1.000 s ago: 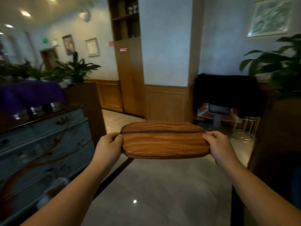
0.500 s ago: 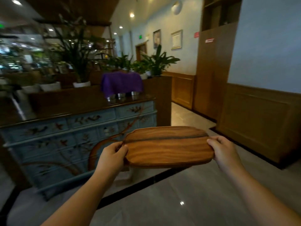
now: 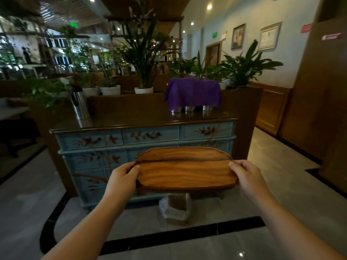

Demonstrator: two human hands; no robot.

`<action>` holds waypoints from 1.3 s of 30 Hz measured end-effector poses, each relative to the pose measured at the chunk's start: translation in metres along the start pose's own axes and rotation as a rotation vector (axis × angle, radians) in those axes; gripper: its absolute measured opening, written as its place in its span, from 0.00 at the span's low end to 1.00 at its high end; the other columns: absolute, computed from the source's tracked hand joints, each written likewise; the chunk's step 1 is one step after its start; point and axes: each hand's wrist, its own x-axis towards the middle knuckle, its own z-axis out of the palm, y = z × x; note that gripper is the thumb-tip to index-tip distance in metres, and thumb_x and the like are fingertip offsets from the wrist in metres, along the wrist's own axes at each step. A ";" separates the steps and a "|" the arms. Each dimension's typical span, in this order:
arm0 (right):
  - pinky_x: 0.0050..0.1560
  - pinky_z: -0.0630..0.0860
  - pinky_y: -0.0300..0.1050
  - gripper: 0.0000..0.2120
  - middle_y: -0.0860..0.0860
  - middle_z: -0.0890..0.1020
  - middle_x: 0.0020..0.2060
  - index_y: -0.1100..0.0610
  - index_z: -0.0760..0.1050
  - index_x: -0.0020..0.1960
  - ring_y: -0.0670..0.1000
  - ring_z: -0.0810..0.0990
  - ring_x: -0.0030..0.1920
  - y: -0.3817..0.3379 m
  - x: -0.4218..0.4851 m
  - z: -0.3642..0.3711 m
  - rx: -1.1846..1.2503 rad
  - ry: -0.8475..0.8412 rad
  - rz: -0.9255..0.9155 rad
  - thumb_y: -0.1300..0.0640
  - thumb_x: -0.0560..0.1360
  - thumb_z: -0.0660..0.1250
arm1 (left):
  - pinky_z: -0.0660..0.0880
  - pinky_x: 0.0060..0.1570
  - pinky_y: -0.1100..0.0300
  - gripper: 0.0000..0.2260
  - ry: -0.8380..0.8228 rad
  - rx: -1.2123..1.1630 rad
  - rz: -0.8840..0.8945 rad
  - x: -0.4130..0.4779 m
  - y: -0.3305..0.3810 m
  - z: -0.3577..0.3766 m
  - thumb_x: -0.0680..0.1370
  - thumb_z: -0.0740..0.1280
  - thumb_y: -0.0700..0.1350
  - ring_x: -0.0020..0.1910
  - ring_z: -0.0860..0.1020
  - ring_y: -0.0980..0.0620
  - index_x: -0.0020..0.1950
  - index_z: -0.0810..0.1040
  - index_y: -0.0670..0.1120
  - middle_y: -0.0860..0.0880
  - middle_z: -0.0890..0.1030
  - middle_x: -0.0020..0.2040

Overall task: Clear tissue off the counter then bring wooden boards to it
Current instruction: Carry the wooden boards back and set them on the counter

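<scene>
A stack of oblong wooden boards [image 3: 185, 169] is held level in front of me at about waist height. My left hand [image 3: 123, 178] grips its left end and my right hand [image 3: 247, 176] grips its right end. Straight ahead stands the counter [image 3: 131, 119], a dark glossy top on a blue painted chest of drawers. The boards are nearer to me than the counter and lower than its top. No tissue shows on the counter top.
A purple cloth [image 3: 192, 93] covers metal containers at the counter's right. A steel jug [image 3: 79, 106] stands at its left end. A small lined bin [image 3: 176, 209] sits on the floor at the chest's foot. Potted plants line the ledge behind.
My view has swung left, bringing the counter from the left side to straight ahead and closer. Both hands keep the same grip on the boards.
</scene>
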 end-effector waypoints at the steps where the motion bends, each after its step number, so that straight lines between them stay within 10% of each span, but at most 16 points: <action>1: 0.36 0.72 0.44 0.09 0.50 0.82 0.40 0.52 0.79 0.46 0.50 0.81 0.42 -0.001 0.023 0.022 0.017 -0.018 -0.002 0.46 0.75 0.66 | 0.80 0.44 0.45 0.11 0.012 -0.003 0.009 0.028 -0.001 -0.007 0.78 0.63 0.48 0.34 0.81 0.48 0.39 0.81 0.57 0.48 0.84 0.35; 9: 0.40 0.76 0.47 0.07 0.51 0.83 0.44 0.51 0.77 0.50 0.51 0.82 0.43 0.004 0.147 0.138 0.105 -0.080 0.037 0.50 0.77 0.65 | 0.79 0.42 0.41 0.15 0.022 0.074 0.040 0.175 0.005 -0.024 0.79 0.61 0.49 0.40 0.81 0.37 0.36 0.81 0.61 0.35 0.81 0.43; 22: 0.36 0.75 0.43 0.07 0.51 0.83 0.43 0.53 0.78 0.49 0.48 0.82 0.41 0.045 0.413 0.272 0.108 -0.204 0.071 0.52 0.78 0.65 | 0.82 0.34 0.46 0.08 0.142 0.172 -0.006 0.443 -0.025 0.025 0.79 0.62 0.47 0.36 0.82 0.42 0.47 0.81 0.54 0.45 0.85 0.38; 26: 0.45 0.79 0.50 0.06 0.50 0.83 0.46 0.51 0.79 0.50 0.50 0.81 0.45 0.045 0.486 0.314 0.014 -0.313 0.031 0.51 0.78 0.65 | 0.72 0.26 0.71 0.07 0.223 0.217 -0.005 0.518 -0.036 0.028 0.78 0.63 0.47 0.34 0.80 0.60 0.51 0.80 0.53 0.58 0.84 0.33; 34: 0.46 0.76 0.46 0.05 0.44 0.80 0.47 0.48 0.75 0.53 0.46 0.79 0.47 0.052 0.571 0.402 -0.098 -0.455 0.006 0.51 0.79 0.64 | 0.78 0.36 0.55 0.07 0.259 0.276 -0.092 0.630 -0.069 0.008 0.78 0.64 0.48 0.37 0.82 0.48 0.48 0.82 0.50 0.48 0.85 0.37; 39: 0.46 0.78 0.45 0.04 0.43 0.81 0.45 0.43 0.75 0.45 0.44 0.80 0.46 0.053 0.620 0.466 -0.137 -0.441 0.024 0.52 0.77 0.66 | 0.75 0.29 0.64 0.08 0.202 0.339 -0.090 0.724 -0.097 -0.018 0.77 0.65 0.46 0.32 0.82 0.52 0.41 0.83 0.50 0.51 0.85 0.32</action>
